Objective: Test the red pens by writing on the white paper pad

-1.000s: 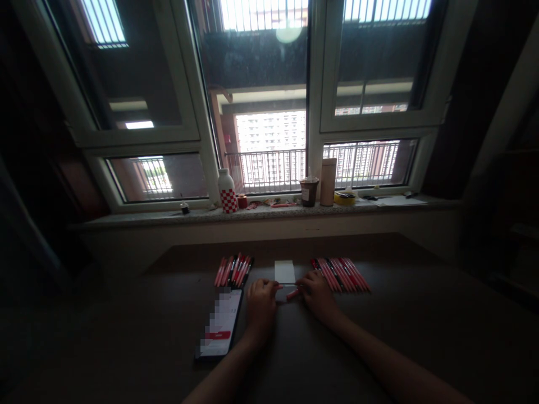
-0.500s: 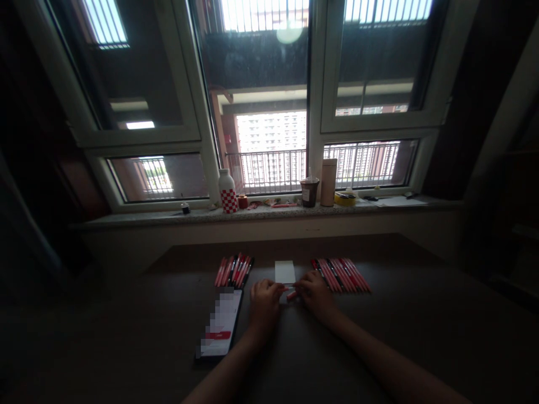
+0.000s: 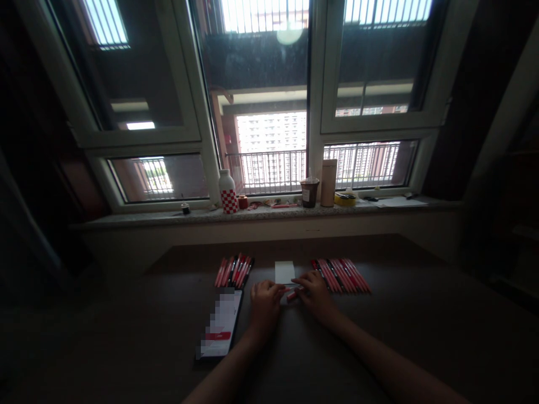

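Observation:
My left hand (image 3: 266,300) is closed, its thumb and fingertips pinching a slim pink pen (image 3: 286,289) that points right. Facing it, my right hand (image 3: 316,293) is closed around a short pink piece (image 3: 291,296) that looks like a pen cap; much of it is hidden by the fingers. The tips of both hands are close together, a small gap apart. Just beyond them lies a white pad of paper (image 3: 285,271). Right of the pad, next to my right hand, is a row of pink, red and black pens (image 3: 343,275).
A second group of pens (image 3: 234,271) lies left of the pad. A phone (image 3: 223,322) with a lit screen rests on the dark table (image 3: 160,314) by my left forearm. On the windowsill stand a checkered bottle (image 3: 228,193), a drink cup (image 3: 309,193) and a tan flask (image 3: 328,182).
My right fingertips have drawn slightly away from the pen in my left hand, and the index finger is straighter. My left hand has hardly moved.

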Demonstrator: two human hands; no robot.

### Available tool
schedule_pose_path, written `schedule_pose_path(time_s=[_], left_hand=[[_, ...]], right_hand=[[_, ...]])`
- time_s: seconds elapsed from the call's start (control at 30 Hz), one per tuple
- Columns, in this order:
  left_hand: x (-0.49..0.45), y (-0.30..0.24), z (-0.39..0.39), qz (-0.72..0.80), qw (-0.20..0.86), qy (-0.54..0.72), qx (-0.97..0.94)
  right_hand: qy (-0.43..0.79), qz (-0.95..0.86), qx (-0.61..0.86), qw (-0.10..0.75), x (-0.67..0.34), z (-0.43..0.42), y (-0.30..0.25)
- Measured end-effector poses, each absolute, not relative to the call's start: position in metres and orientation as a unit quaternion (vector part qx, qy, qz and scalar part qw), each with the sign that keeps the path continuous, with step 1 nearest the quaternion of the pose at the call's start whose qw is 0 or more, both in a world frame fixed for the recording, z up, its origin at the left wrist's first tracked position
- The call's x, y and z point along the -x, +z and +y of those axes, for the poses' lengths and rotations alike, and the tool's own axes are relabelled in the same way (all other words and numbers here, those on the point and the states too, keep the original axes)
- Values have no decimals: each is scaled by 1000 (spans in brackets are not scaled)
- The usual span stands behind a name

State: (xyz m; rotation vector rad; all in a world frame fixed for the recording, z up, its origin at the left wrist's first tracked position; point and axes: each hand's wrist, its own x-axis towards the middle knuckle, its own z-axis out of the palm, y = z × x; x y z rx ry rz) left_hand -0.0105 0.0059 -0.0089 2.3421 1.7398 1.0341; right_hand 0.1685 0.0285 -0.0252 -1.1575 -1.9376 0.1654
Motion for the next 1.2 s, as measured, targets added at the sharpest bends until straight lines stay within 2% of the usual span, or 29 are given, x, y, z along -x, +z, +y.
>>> schedule_pose_path(time_s=[0.67,1.2], left_hand=[[11,-9,6,552,31,336,-762],[10,-6,3,571,40,324,-753]], right_hand=[[72,-786,435,434,-171,34,-30],[84,-788,454,407,-171,33,-29]])
